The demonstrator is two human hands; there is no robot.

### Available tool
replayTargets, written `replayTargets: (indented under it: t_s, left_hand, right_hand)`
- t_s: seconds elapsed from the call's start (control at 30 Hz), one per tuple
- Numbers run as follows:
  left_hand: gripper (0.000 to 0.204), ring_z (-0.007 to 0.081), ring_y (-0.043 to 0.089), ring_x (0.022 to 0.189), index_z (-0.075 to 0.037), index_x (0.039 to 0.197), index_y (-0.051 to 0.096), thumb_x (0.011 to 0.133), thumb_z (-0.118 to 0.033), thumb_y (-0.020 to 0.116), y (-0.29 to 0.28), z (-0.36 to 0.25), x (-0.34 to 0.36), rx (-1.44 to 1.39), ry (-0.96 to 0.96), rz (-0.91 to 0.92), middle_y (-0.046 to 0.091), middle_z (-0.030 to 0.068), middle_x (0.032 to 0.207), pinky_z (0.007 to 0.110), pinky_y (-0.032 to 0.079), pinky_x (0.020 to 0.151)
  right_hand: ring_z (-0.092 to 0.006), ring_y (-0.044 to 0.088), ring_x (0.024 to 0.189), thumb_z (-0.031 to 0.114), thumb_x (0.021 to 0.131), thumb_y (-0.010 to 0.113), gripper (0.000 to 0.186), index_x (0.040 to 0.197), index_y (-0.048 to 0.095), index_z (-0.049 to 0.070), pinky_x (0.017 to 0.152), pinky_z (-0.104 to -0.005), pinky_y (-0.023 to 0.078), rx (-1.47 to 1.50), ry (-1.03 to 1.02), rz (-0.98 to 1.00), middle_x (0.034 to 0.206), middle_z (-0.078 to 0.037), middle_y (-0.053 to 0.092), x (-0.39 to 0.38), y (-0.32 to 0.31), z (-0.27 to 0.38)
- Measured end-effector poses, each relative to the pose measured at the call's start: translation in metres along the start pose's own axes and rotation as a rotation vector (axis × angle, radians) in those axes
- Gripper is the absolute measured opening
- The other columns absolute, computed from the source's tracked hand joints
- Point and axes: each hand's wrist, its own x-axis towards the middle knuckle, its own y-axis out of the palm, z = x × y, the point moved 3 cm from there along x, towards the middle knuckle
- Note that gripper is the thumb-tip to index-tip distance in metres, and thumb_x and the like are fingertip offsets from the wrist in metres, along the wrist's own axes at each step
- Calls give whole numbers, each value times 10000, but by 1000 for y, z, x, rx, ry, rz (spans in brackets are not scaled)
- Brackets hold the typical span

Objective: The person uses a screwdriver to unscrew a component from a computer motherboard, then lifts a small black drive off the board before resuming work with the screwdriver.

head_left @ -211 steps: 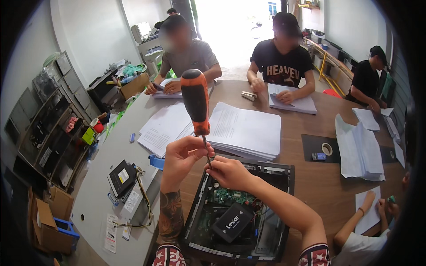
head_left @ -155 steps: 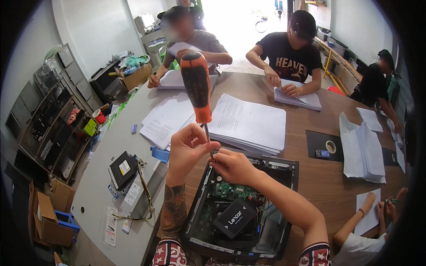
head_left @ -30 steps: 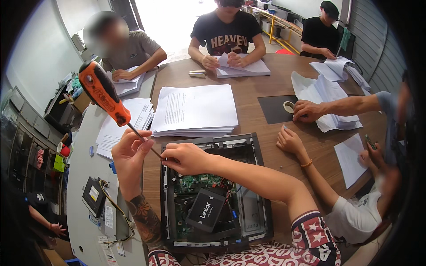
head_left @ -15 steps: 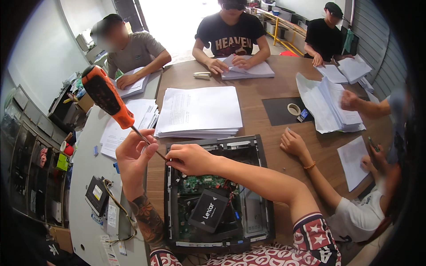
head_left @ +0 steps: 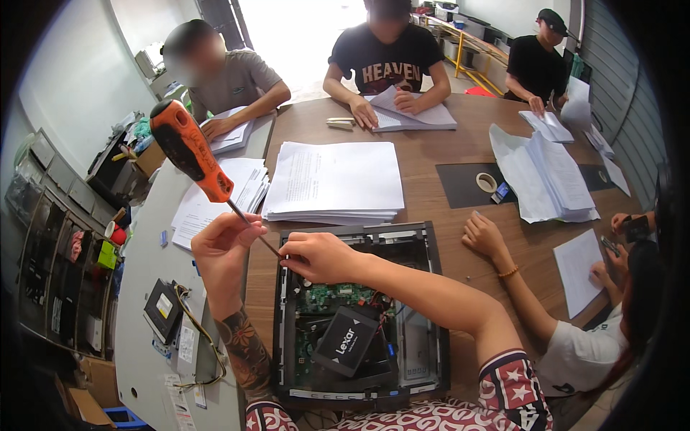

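Note:
An orange-and-black screwdriver (head_left: 188,149) leans, handle up and to the left, over an open black computer chassis (head_left: 440,309). My left hand (head_left: 224,255) pinches its metal shaft below the handle. My right hand (head_left: 316,255) closes around the shaft's lower end at the chassis's upper left rim; the tip and whatever lies under it are hidden by those fingers. Inside the chassis are a green circuit board (head_left: 334,294), red and black wires and a black rectangular drive (head_left: 343,341), lying askew.
Paper stacks (head_left: 332,179) lie beyond the chassis; tape (head_left: 486,183) sits on a dark panel. A metal component with cables (head_left: 188,337) rests on the grey table at left. Three people (head_left: 388,61) handle paper across; a co-worker's arm (head_left: 514,280) reaches along the right, near my forearm.
The screwdriver has tipped leftward from upright since seven seconds ago, and the view has shifted. A co-worker's arm has arrived beside mine; another hand at the right paper stack has drawn back.

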Motion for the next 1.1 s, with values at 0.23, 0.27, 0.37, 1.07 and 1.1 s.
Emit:
replayTargets:
  t_s: [0.23,0.27,0.37,1.07,1.1]
  left_hand:
    - [209,174,678,930,54,1103,670,901,19,630,4,-5,0,76,13,199,707,123,983,300,510,865]
    - [238,187,670,976,55,1151,661,933,-14,592,6,-8,-1,70,7,289,705,134,1001,322,502,898]
    - [315,217,645,1066,68,1241,614,966,-49,515,-1,-1,-1,10,-13,444,694,162,1053,364,474,974]
    - [200,125,676,859,-5,886,620,784,10,791,1,18,8,34,13,206,672,52,865,300,564,837]
    - [182,135,678,888,5,921,635,804,12,773,1,15,7,22,25,250,681,65,897,306,559,853]
  right_hand:
    - [-259,624,678,184,904,675,157,1003,675,62,607,-384,489,-25,-88,-69,822,-83,590,-1,2,-3]
    - [-261,623,677,184,905,674,155,1000,673,61,607,-386,490,-25,-94,-70,821,-84,589,-2,3,-3]
    - [-271,620,675,180,904,676,151,992,668,57,606,-393,490,-33,-100,-59,826,-86,591,-2,4,-1]
    - [-323,626,720,192,904,659,155,942,642,43,625,-429,496,-53,-93,-38,851,-104,600,-1,-2,1]
    - [-324,627,720,193,904,659,153,941,643,45,625,-430,496,-39,-107,-33,853,-104,601,0,-1,3]
